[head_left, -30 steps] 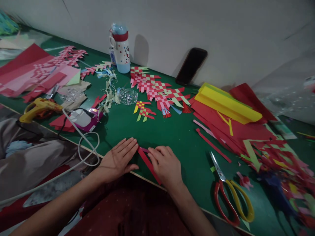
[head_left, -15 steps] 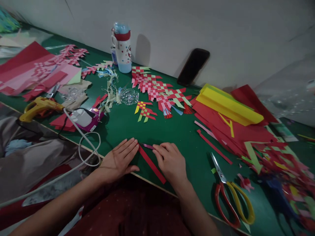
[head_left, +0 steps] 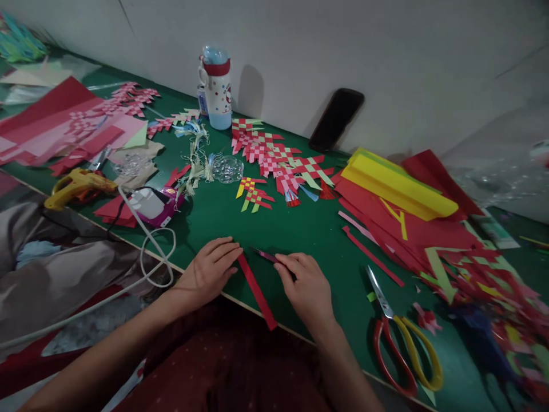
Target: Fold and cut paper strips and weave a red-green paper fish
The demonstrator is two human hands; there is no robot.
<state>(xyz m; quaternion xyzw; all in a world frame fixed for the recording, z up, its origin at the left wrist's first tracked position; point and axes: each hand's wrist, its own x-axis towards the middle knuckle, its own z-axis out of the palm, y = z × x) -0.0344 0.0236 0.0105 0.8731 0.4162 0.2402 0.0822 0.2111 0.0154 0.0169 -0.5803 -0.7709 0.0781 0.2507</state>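
Note:
A long red paper strip (head_left: 256, 290) lies on the green table (head_left: 300, 234) at its near edge, slanting down to the right. My left hand (head_left: 209, 273) rests beside the strip's upper end with its fingertips bent down onto the table next to it. My right hand (head_left: 305, 286) sits on the strip's other side, fingers pinched on a short dark pink strip (head_left: 266, 255) that sticks out to the upper left.
Red and yellow scissors (head_left: 398, 337) lie to the right. Red and yellow paper sheets (head_left: 398, 189) pile at right, woven paper pieces (head_left: 278, 160) in the middle, a bottle (head_left: 216, 88) and a phone (head_left: 337, 117) by the wall, a glue gun (head_left: 77, 184) and cable (head_left: 150, 252) at left.
My right hand has slid to the right, drawing the pink strip away from the red one. My left hand's fingers have curled from flat. The red strip has shifted slightly.

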